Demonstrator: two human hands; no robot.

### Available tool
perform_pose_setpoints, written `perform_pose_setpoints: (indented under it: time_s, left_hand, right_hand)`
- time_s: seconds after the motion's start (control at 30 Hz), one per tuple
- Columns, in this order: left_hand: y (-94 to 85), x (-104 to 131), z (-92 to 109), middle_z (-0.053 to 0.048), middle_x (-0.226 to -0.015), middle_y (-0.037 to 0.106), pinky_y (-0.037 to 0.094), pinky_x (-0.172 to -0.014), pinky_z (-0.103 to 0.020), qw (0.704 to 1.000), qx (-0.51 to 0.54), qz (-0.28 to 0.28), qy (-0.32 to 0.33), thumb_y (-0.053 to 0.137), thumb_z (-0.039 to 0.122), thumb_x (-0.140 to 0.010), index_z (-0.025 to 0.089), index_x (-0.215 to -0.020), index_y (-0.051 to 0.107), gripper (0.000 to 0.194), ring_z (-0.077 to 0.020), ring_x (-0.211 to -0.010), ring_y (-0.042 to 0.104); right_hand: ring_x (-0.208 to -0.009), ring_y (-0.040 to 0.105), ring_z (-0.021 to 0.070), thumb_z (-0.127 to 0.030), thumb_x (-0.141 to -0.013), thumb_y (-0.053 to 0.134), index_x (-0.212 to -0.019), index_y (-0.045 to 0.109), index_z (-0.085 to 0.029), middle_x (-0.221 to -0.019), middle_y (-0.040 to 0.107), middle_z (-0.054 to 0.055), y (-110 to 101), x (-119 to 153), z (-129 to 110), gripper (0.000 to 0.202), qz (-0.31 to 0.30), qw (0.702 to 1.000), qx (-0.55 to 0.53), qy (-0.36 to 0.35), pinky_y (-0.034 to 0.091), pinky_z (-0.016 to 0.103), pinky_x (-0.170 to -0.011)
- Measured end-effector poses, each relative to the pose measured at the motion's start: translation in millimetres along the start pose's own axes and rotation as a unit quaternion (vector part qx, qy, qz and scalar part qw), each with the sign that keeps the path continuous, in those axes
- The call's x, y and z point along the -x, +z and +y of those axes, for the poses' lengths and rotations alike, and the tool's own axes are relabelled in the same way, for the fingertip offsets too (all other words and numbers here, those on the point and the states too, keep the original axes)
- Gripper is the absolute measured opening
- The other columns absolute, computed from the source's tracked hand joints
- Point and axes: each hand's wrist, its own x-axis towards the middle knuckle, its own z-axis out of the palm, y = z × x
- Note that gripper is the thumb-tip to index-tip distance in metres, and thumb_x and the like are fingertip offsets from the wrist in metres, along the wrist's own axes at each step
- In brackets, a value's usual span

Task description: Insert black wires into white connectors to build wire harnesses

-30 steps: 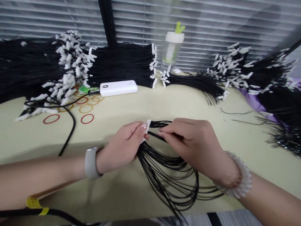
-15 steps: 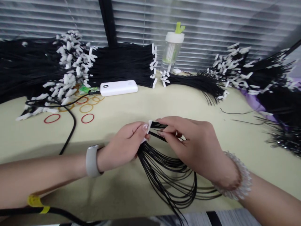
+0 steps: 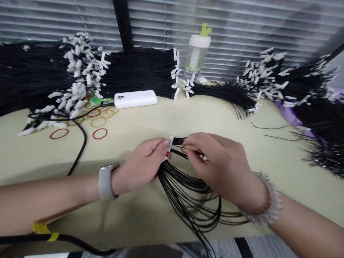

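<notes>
While the left hand (image 3: pixel 142 157) clamps a white connector strip (image 3: pixel 171 143), the right hand (image 3: pixel 221 165) pinches a thin black wire (image 3: pixel 177 146)

As I look down through the head camera, the left forearm lies nearly level across my view, its wrist straight and the back of the hand turned up. The thumb presses flat over the strip with the fingers curled beneath, squeezing it near the middle of the table (image 3: pixel 172 122). The right arm slants up from the lower right corner, knuckles high; its thumb and index fingertips meet on the wire just beside the strip, and I can't make out the folded fingers behind.

The strip is narrow, pale and tilted. From it spread smooth, slim black wires (image 3: pixel 185 182): an upper group runs straight toward the right hand, while the lower ones sag below it in loose, faintly glossy loops.

A smooth grey watch band (image 3: pixel 105 182) circles the left wrist, and a bracelet (image 3: pixel 271 206) of clear, chunky beads the right. On the pale yellow tabletop I see thin red and amber rubber bands (image 3: pixel 100 139) and a white, round-cornered device (image 3: pixel 135 99). Behind them sits a dense black wire stack (image 3: pixel 139 71) edged with white tips, and a clear bottle (image 3: pixel 197 53) stands before slatted blinds (image 3: pixel 233 32).
</notes>
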Motion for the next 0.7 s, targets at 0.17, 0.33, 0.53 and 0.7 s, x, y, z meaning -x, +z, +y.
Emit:
perform_pose_setpoints:
  time_s: [0.17, 0.33, 0.53, 0.7]
  left_hand:
    - [-0.2, -2, -1, 0.006, -0.047, 0.036, 0.029, -0.037, -0.017, 1.0, 0.0, -0.01, 0.0, 0.03, 0.048, -0.082, 0.017, -0.062, 0.044, 0.039, -0.0062, -0.038, 0.036]
    - [-1.9, -3, -2, 0.005, -0.051, 0.037, 0.031, -0.044, -0.02, 0.999, -0.013, -0.03, 0.031, 0.03, 0.046, -0.083, 0.017, -0.063, 0.043, 0.038, -0.0073, -0.044, 0.036]
    - [-3.2, -1, 0, 0.005, -0.051, 0.035, 0.029, -0.044, -0.02, 0.997, -0.031, -0.042, 0.053, 0.028, 0.045, -0.084, 0.017, -0.061, 0.042, 0.039, -0.0072, -0.046, 0.033]
    - [-2.8, 1, 1, 0.006, -0.048, 0.035, 0.03, -0.039, -0.018, 0.998, -0.035, -0.032, 0.033, 0.03, 0.046, -0.083, 0.017, -0.062, 0.043, 0.038, -0.0061, -0.041, 0.035]
  right_hand:
    - [-0.062, 0.045, 0.0115, -0.009, -0.079, 0.042, -0.074, 0.052, -0.017, -0.065, 0.054, 0.002, 0, 1, 1, 0.014, 0.007, 0.995, -0.002, -0.095, 0.037, 0.025, -0.058]
    - [-0.064, 0.047, 0.0146, -0.01, -0.081, 0.038, -0.072, 0.056, -0.012, -0.066, 0.057, 0.007, -4, -3, 0, 0.021, 0.007, 0.98, 0.019, -0.2, 0.041, 0.028, -0.06]
    - [-0.068, 0.048, 0.0157, -0.009, -0.081, 0.038, -0.064, 0.054, -0.013, -0.063, 0.055, 0.006, -3, -4, 0, 0.024, 0.012, 0.976, 0.004, -0.219, 0.041, 0.028, -0.061]
    - [-0.056, 0.039, 0.0098, -0.012, -0.08, 0.041, -0.061, 0.048, -0.014, -0.056, 0.046, 0.0, 6, -4, 3, 0.02, 0.009, 0.989, -0.006, -0.149, 0.033, 0.023, -0.052]
